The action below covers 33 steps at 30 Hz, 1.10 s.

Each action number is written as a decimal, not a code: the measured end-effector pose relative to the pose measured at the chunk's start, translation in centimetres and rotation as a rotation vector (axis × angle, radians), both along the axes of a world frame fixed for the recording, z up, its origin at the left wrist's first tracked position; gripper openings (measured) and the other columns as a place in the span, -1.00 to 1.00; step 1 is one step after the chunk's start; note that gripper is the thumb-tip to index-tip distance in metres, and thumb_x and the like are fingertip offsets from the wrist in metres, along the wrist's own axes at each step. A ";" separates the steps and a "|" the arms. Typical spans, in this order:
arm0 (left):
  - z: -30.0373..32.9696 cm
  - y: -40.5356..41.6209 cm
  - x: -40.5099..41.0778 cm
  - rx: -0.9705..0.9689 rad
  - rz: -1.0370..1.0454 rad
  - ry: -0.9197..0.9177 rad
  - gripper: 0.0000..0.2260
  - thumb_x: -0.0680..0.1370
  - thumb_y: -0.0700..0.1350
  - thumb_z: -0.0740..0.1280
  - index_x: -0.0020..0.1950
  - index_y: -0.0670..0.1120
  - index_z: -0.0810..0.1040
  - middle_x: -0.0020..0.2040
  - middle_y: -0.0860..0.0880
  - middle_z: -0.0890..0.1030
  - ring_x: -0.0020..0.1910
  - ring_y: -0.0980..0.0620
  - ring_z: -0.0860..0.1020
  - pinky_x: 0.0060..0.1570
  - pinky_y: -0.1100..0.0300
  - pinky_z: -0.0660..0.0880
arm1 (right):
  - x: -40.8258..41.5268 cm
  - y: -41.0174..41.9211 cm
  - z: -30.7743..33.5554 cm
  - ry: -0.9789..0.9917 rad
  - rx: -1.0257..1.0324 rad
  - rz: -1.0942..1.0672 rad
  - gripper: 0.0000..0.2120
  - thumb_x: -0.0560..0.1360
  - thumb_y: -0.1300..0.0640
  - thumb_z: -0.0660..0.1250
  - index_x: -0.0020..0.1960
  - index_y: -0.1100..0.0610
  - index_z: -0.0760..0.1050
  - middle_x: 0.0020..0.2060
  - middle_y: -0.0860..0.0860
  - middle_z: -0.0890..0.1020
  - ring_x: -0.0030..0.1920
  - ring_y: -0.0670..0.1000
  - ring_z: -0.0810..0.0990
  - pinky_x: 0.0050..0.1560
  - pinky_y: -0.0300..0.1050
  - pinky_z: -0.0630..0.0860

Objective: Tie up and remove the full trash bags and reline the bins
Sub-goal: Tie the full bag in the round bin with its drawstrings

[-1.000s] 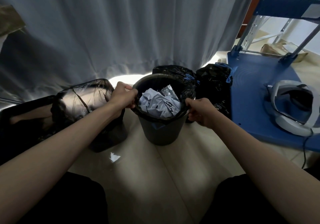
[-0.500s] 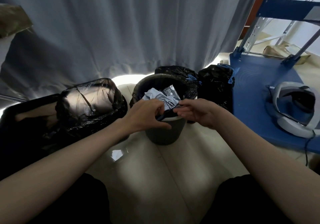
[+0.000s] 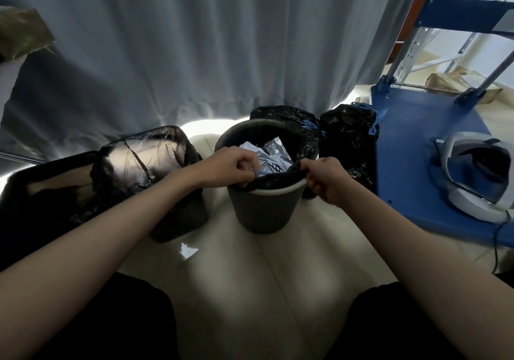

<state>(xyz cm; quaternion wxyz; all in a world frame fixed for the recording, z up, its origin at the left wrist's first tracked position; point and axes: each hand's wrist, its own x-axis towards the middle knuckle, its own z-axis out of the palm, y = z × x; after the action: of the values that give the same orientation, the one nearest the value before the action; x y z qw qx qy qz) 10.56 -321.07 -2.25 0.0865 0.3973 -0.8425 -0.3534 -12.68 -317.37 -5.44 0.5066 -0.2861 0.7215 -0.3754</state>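
Both hands clench the black liner point(image 3: 274, 183) at the bin's point(image 3: 264, 209) near rim — left hand point(image 3: 230, 169) at 8 o'clock, right hand point(image 3: 324, 177) at 4 o'clock — crumpled paper point(image 3: 261, 161) inside.

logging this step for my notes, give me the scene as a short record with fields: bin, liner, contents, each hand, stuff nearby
bin: round dark bin upright on the tiled floor
liner: black bag liner, near edge lifted off the rim
contents: crumpled white paper and a silvery wrapper
left hand: left hand pinches the liner's near edge, left side
right hand: right hand grips the liner's near edge, right side
behind bin: two tied black trash bags with blue drawstrings
left of bin: second lined bin
right: white headset on a blue platform
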 end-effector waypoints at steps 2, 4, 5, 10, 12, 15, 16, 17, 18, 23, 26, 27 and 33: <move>0.8 -0.3 0.3 0.034 0.006 0.028 -0.94 0.53 -0.16 0.39 -0.14 -0.04 0.59 -0.43 0.10 0.59 -0.42 0.25 0.51 -0.33 0.45 0.38 | -0.1 -0.4 -0.1 0.076 -0.022 -0.008 -0.81 0.38 0.18 0.37 -0.30 0.10 0.36 -0.46 0.06 0.35 -0.56 -0.03 0.23 -0.56 -0.28 0.15; 1.5 -0.5 0.6 0.072 0.043 0.072 -0.91 0.53 -0.07 0.41 -0.15 -0.05 0.63 -0.39 0.08 0.60 -0.38 0.21 0.54 -0.31 0.39 0.44 | -0.3 -1.0 0.0 0.149 -0.047 -0.020 -0.75 0.40 0.11 0.38 -0.34 0.11 0.35 -0.44 0.06 0.37 -0.54 -0.01 0.25 -0.55 -0.25 0.19; 1.5 -0.8 0.8 0.090 0.087 0.099 -0.85 0.54 0.01 0.39 -0.13 -0.05 0.65 -0.34 0.06 0.63 -0.34 0.18 0.57 -0.28 0.34 0.49 | -0.3 -1.4 0.1 0.174 -0.062 -0.032 -0.75 0.42 0.06 0.39 -0.31 0.13 0.39 -0.41 0.06 0.41 -0.51 0.01 0.31 -0.55 -0.24 0.23; 0.3 -4.2 3.1 -0.187 0.523 -0.004 -0.84 0.57 -0.04 0.30 0.00 -0.07 0.63 -0.07 -0.01 0.65 -0.05 -0.05 0.62 -0.09 0.17 0.46 | -1.3 -3.9 -0.3 0.278 -0.095 -0.139 -0.56 0.43 -0.12 0.35 0.08 0.24 0.55 0.03 0.14 0.61 0.03 0.17 0.60 0.05 0.06 0.60; -0.3 -5.2 3.9 -0.176 0.596 -0.174 -0.80 0.57 -0.18 0.24 0.14 -0.14 0.57 0.10 -0.11 0.62 0.11 -0.12 0.57 0.06 0.14 0.43 | -1.6 -4.8 -0.3 0.341 -0.087 -0.137 -0.56 0.48 -0.11 0.34 0.10 0.26 0.54 0.05 0.15 0.61 0.07 0.18 0.59 0.11 0.03 0.56; -0.9 -5.8 3.8 -0.050 0.582 -0.331 -0.70 0.54 -0.27 0.19 0.25 -0.19 0.53 0.20 -0.19 0.60 0.18 -0.14 0.56 0.16 0.13 0.45 | -1.8 -6.3 -0.5 0.347 -0.086 -0.152 -0.57 0.50 -0.08 0.34 0.15 0.26 0.51 0.05 0.14 0.58 0.10 0.19 0.57 0.14 0.03 0.54; -1.0 -5.8 3.4 0.003 0.578 -0.337 -0.70 0.54 -0.29 0.19 0.23 -0.20 0.54 0.13 -0.19 0.63 0.11 -0.14 0.60 0.10 0.12 0.50 | -1.8 -6.7 -0.6 0.341 -0.085 -0.161 -0.59 0.51 -0.07 0.34 0.14 0.25 0.51 0.05 0.13 0.57 0.11 0.19 0.56 0.15 0.04 0.54; -1.1 -5.9 3.1 0.075 0.582 -0.321 -0.71 0.53 -0.32 0.18 0.20 -0.21 0.56 0.00 -0.19 0.66 -0.02 -0.14 0.66 0.00 0.10 0.57 | -1.7 -7.1 -0.7 0.327 -0.086 -0.174 -0.64 0.51 -0.06 0.33 0.09 0.24 0.50 0.06 0.14 0.57 0.11 0.19 0.56 0.17 0.05 0.54; -1.1 -6.0 2.8 0.155 0.593 -0.292 -0.73 0.54 -0.34 0.17 0.16 -0.23 0.57 -0.13 -0.17 0.66 -0.19 -0.12 0.68 -0.14 0.10 0.62 | -1.6 -7.6 -0.8 0.312 -0.086 -0.190 -0.67 0.52 -0.06 0.33 0.04 0.22 0.48 0.07 0.14 0.59 0.10 0.19 0.57 0.17 0.06 0.54; -2.4 -6.7 2.8 0.355 0.642 -0.275 -0.77 0.56 -0.33 0.15 0.10 -0.33 0.56 -0.12 -0.28 0.65 -0.31 -0.19 0.68 -0.28 -0.04 0.65 | -1.6 -9.5 -1.0 0.246 -0.092 -0.276 -0.56 0.54 -0.05 0.32 0.23 0.29 0.49 0.14 0.17 0.57 0.15 0.20 0.55 0.20 0.04 0.52; -3.6 -7.1 3.0 0.433 0.684 -0.222 -0.71 0.55 -0.32 0.09 0.13 -0.36 0.55 -0.13 -0.27 0.63 -0.34 -0.20 0.63 -0.35 0.00 0.63 | -1.7 -10.2 -1.0 0.213 -0.101 -0.299 -0.68 0.52 0.05 0.35 0.13 0.28 0.52 0.06 0.17 0.59 0.03 0.15 0.56 0.12 0.00 0.55; -3.8 -7.2 3.0 0.439 0.697 -0.203 -0.71 0.54 -0.34 0.09 0.13 -0.37 0.54 -0.17 -0.26 0.61 -0.39 -0.15 0.59 -0.42 0.07 0.59 | -1.7 -10.3 -0.9 0.212 -0.106 -0.307 -0.73 0.50 0.07 0.36 0.06 0.27 0.54 0.01 0.16 0.59 0.01 0.15 0.57 0.10 -0.01 0.56; -3.2 -8.5 2.6 0.284 0.717 -0.236 -0.79 0.52 -0.32 0.18 0.02 -0.35 0.56 -0.09 -0.29 0.61 -0.37 -0.11 0.56 -0.50 0.19 0.47 | -1.5 -11.1 -1.2 0.196 -0.158 -0.301 -0.84 0.42 0.12 0.32 -0.31 0.13 0.56 -0.18 0.10 0.59 -0.07 0.15 0.60 0.03 -0.01 0.59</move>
<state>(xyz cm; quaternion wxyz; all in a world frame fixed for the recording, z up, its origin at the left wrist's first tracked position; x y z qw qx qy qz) 13.20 -329.59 -5.44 0.0512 0.7118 -0.5975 -0.3658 -14.13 -328.42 -6.59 0.3481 -0.2491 0.7703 -0.4726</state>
